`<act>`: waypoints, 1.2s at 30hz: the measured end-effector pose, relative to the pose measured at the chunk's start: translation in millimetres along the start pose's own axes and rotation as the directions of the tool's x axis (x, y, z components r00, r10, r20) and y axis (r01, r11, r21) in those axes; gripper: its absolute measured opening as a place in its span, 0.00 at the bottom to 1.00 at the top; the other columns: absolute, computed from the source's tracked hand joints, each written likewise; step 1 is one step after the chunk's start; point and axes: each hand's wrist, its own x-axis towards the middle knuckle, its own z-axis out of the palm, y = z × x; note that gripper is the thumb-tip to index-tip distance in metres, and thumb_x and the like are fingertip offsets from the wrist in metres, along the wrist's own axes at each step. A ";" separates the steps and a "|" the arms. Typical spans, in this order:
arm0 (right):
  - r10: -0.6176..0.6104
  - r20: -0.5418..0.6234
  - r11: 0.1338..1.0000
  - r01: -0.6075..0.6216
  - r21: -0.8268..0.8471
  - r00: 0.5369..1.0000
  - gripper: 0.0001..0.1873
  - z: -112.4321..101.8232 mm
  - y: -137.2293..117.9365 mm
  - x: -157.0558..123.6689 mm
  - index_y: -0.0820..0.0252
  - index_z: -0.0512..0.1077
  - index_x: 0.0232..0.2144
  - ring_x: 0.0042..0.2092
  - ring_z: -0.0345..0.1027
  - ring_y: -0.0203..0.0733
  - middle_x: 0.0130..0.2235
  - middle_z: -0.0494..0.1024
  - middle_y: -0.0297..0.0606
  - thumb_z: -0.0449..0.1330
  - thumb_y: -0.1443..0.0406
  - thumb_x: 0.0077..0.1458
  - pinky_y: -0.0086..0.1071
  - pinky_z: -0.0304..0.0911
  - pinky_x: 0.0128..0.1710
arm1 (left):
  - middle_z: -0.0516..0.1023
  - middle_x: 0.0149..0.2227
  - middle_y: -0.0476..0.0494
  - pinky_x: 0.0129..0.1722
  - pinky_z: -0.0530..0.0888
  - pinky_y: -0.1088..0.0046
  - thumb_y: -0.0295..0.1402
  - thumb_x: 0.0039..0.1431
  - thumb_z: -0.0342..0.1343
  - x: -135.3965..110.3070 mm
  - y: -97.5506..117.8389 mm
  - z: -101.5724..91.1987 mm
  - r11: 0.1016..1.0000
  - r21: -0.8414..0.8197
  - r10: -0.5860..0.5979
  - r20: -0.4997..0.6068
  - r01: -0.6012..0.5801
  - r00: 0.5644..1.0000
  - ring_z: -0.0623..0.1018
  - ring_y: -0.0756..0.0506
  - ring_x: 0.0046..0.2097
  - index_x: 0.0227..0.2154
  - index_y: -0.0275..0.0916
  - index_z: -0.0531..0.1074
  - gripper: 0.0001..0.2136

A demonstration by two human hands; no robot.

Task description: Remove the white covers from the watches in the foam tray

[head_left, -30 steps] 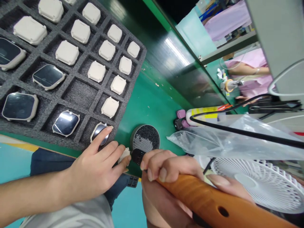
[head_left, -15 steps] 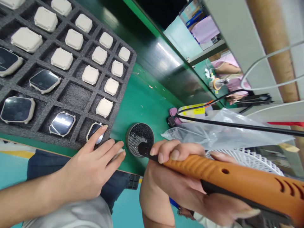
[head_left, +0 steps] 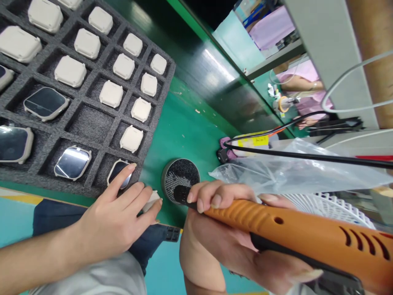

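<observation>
My left hand (head_left: 115, 217) pinches a white watch case (head_left: 151, 200) between thumb and fingers over the green bench. Its index finger stretches to a dark-screened watch (head_left: 119, 171) in the corner compartment of the grey foam tray (head_left: 90, 123); whether it touches cannot be told. Wrapped around an orange electric screwdriver (head_left: 270, 221) is my right hand (head_left: 229, 229). The screwdriver's black front end (head_left: 181, 194) reaches over a round container (head_left: 165, 190) holding small dark screws on a perforated grey top. The bit's tip is hidden.
Several white cases and dark-screened watches lie in the tray's compartments. Beyond the screwdriver are a clear plastic bag (head_left: 294, 172), a white plastic basket (head_left: 328, 209) and a black cable (head_left: 307, 155). Past the bench divider, a person's arm in a pink sleeve (head_left: 307, 71) shows.
The view has shifted slightly, so the tray appears further left. More of the white case shows in my left hand. The screwdriver's front end stays over the container.
</observation>
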 end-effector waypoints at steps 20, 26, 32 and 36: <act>0.050 0.023 0.999 -0.050 -0.003 0.998 0.21 0.8 -17.4 -0.2 0.48 0.68 0.53 0.35 0.67 0.35 0.36 0.65 0.33 0.54 0.46 0.67 0.38 0.69 0.36 | 0.78 0.54 0.46 0.79 0.54 0.43 0.37 0.60 0.58 -2.3 -3.5 -1.1 0.998 -0.049 0.037 0.006 -0.037 0.999 0.73 0.45 0.55 0.56 0.45 0.77 0.20; 0.110 0.031 0.978 -0.102 -0.183 0.993 0.22 -1.5 -33.3 -0.3 0.47 0.70 0.54 0.37 0.66 0.34 0.33 0.64 0.34 0.58 0.46 0.64 0.35 0.71 0.40 | 0.78 0.55 0.45 0.79 0.51 0.43 0.36 0.61 0.57 -2.8 -4.6 -3.1 0.996 -0.079 0.050 0.011 -0.049 0.999 0.73 0.44 0.55 0.55 0.43 0.78 0.20; 0.224 0.121 0.959 -0.197 -0.205 0.967 0.32 -16.0 -28.1 1.0 0.50 0.69 0.54 0.46 0.68 0.39 0.37 0.67 0.37 0.64 0.40 0.55 0.41 0.73 0.46 | 0.78 0.55 0.45 0.79 0.51 0.43 0.36 0.61 0.57 -3.8 -4.3 -2.4 0.995 -0.084 0.050 0.006 -0.049 0.999 0.73 0.44 0.55 0.55 0.43 0.78 0.20; 0.188 0.188 0.973 -0.158 -0.166 0.964 0.29 -17.9 -23.4 -4.0 0.49 0.67 0.56 0.44 0.69 0.38 0.36 0.68 0.36 0.62 0.43 0.60 0.39 0.73 0.44 | 0.78 0.55 0.45 0.79 0.52 0.43 0.36 0.61 0.57 -2.3 -4.6 -1.5 0.995 -0.086 0.046 0.003 -0.046 0.999 0.73 0.44 0.55 0.55 0.43 0.78 0.20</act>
